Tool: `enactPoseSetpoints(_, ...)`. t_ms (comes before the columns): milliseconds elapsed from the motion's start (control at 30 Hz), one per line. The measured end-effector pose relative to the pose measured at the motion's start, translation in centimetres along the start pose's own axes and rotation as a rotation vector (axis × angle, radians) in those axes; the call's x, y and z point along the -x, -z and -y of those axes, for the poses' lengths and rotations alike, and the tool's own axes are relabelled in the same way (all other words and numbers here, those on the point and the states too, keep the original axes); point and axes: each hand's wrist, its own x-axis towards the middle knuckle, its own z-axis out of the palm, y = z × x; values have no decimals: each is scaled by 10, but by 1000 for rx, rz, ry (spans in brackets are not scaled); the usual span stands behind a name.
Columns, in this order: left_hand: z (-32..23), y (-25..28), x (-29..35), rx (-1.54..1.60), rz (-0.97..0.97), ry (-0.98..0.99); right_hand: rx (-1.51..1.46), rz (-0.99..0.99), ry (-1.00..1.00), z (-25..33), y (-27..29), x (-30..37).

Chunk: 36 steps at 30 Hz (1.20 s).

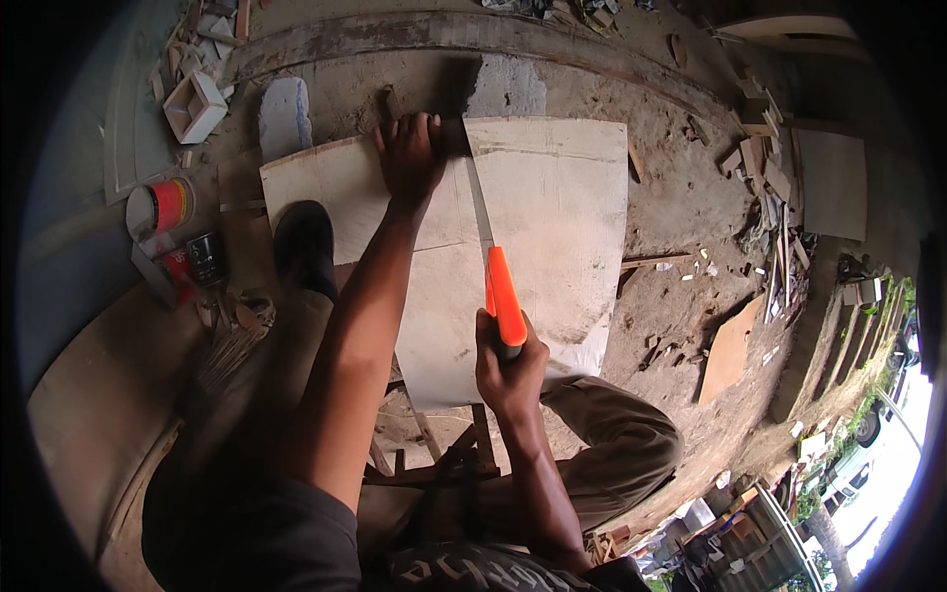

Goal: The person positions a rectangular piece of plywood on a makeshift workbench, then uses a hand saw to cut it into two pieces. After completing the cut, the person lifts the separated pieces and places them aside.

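My right hand [511,373] is wrapped around the handle of a handsaw [506,296] with a bright orange grip. Its narrow blade points away from me and lies along a slit near the far edge of a pale wooden board [552,207]. To the left of the blade, my left hand [410,158] grips the board's far edge, fingers curled over it. A dark shoe [304,240] of mine rests on the board's left part. A second line runs crosswise over the board below my left wrist.
Concrete blocks [505,87] stand at the board's far edge. Several tins [173,204] sit at the left, near a small wooden box [194,107]. Wood offcuts [774,197] and a loose panel [730,350] lie on the dirt floor at the right.
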Motion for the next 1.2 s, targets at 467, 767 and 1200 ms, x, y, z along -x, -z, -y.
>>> enactPoseSetpoints(467, -3, 33, 60, -2, 393, -32, 133, 18, -147, 16, 16, 27)
enactPoseSetpoints(767, -5, 37, 62, -90, 375, -86, 187, 49, -135, 6, -19, -68)
enactPoseSetpoints(1200, -11, 60, 69, 77, 210, -127, 30, 11, -26, -12, -29, -76)
